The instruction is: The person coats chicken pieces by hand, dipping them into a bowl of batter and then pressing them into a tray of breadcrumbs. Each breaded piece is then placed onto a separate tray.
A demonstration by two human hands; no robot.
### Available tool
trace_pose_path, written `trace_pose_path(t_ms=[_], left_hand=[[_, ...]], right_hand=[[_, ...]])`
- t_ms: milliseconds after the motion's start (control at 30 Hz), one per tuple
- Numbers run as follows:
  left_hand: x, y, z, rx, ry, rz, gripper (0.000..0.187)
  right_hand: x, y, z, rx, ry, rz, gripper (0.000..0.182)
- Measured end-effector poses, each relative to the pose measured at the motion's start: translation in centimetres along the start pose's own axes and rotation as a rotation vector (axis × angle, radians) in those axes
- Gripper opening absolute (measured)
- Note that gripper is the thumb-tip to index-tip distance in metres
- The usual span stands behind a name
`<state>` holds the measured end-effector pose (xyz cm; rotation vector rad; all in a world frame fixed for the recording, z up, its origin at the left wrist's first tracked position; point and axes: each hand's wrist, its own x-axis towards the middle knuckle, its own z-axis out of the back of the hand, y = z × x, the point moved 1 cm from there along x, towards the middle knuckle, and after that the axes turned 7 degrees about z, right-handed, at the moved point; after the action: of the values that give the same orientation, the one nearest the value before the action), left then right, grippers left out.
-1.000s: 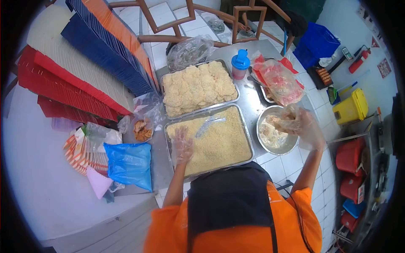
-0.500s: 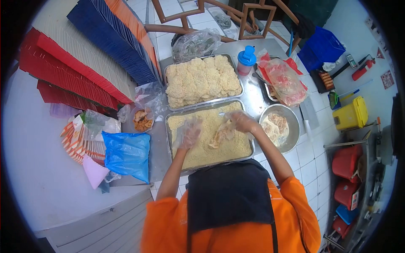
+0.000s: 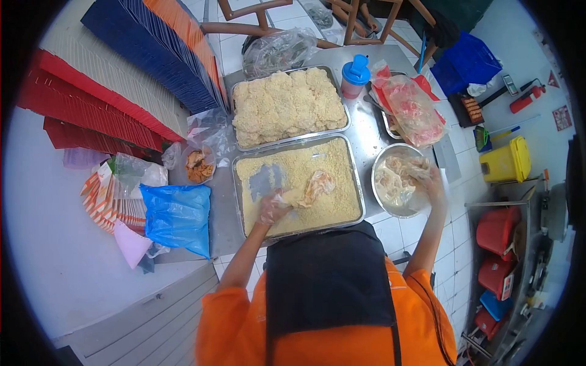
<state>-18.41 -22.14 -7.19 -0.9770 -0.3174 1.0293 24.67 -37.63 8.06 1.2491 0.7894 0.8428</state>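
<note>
My left hand (image 3: 273, 208), in a clear plastic glove, lies low in the crumb tray (image 3: 361, 189) with its fingers stretched out over the pale breadcrumbs (image 3: 336, 155). Just right of its fingertips a piece of raw meat (image 3: 318, 186) rests on the crumbs, partly coated. My right hand (image 3: 431, 182), gloved too, is inside the right rim of the steel bowl (image 3: 390, 210); motion smears its fingers. Wet, battered meat pieces (image 3: 394, 174) lie in that bowl, close to the fingers. Behind the crumb tray, a second tray (image 3: 349, 122) is heaped with crumb-coated pieces (image 3: 287, 107).
A cup with a blue lid (image 3: 356, 76) and a bagged red package (image 3: 412, 113) stand at the back right. On the left are a blue plastic bag (image 3: 177, 216), a bag of brown food (image 3: 198, 168) and stacked folded cartons (image 3: 110, 104). Another person's hand (image 3: 369, 24) shows beyond the table.
My right hand has left the meat piece on the crumbs and moved right into the bowl. My left hand has shifted down towards me, and a bare patch now shows in the crumbs.
</note>
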Motion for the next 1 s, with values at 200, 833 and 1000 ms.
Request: trace_pose_path(t_ms=[200,833,1000], left_hand=[[0.6,-7.2,0.6,0.274,0.071,0.030,0.054],[2.8,0.3,-0.3,0.163,-0.041,-0.058,0.064],[4.4,-5.0,1.4,0.410,0.010,-0.017,0.061]], right_hand=[[-2.2,-2.2,1.0,0.022,-0.085,-0.142,0.033],[-1.4,-7.6,3.6,-0.477,-0.237,0.001,0.021],[1.3,-8.7,0.8,-0.752,-0.079,0.194,0.039]])
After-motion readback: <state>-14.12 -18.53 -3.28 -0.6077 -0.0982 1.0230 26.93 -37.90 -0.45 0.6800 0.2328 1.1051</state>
